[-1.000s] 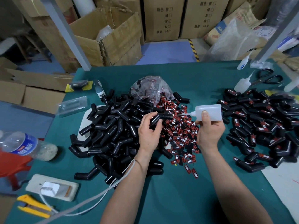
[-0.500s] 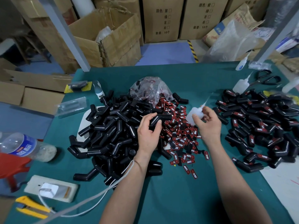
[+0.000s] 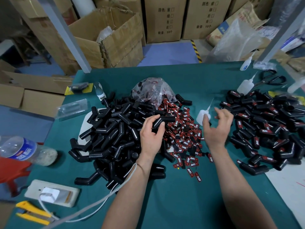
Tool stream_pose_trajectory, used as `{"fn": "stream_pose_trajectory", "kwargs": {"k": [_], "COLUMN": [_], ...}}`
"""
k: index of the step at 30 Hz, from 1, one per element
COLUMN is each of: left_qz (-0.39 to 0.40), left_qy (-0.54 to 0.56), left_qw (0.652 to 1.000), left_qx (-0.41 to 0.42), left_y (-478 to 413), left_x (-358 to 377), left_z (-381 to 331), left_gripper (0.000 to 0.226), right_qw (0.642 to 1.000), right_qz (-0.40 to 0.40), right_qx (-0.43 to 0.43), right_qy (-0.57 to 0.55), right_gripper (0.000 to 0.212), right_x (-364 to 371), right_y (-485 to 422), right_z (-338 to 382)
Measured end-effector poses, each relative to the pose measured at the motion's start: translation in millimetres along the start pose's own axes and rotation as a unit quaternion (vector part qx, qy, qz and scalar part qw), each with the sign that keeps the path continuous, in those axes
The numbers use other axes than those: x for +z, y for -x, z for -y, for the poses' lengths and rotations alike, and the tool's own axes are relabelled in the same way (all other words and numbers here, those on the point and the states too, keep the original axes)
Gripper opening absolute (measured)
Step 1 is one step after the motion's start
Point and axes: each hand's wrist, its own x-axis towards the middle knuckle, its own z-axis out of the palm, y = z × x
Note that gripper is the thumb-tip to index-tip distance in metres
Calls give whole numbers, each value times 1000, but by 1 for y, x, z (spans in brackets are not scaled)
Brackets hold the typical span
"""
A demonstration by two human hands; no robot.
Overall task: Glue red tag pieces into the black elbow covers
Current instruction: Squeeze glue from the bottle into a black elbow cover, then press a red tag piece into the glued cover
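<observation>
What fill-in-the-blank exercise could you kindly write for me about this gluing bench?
The person's left grip holds a ____ elbow cover.
The glue bottle beside the right grip points its nozzle ____.
Each red tag in the middle heap reads ____.
The scissors lie at the table's far ____ side.
Missing: black; up; TAPER; right.

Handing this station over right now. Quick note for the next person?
Left hand grips one black elbow cover, no tag visible in it.
Right hand open, fingers loose; thumb at the upright glue bottle.
Untagged covers piled left, red tags loose in the centre, tagged covers piled right.
Done: the right pile. Left: tag the held cover, then the big left pile.
</observation>
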Motion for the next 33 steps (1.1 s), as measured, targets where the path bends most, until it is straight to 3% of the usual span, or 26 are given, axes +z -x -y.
{"fn": "stream_pose_trajectory", "kwargs": {"k": [2,5,10,20,27,33], "left_qz": [-2,-4,1,9,24,34], "left_qy": [-1,2,13,7,7,-3], "left_qw": [1000,1000,1000,1000,999,998], "left_qx": [2,0,-5,3,21,52], "left_y": [0,-1,0,0,2,1], "left_x": [1,1,1,1,1,1], "left_z": [0,0,1,-2,-4,-1], "left_gripper": [29,30,31,31,31,28], "right_qw": [994,971,940,924,939,968], "right_qz": [64,214,303,322,313,250], "right_qx": [-85,-66,3,121,52,-16], "right_qy": [17,80,155,166,133,27], "right_gripper": [21,15,25,17,16,18], "right_x": [1,11,20,18,9,2], "right_y": [3,12,21,14,8,6], "right_z": [7,18,15,22,32,48]}}
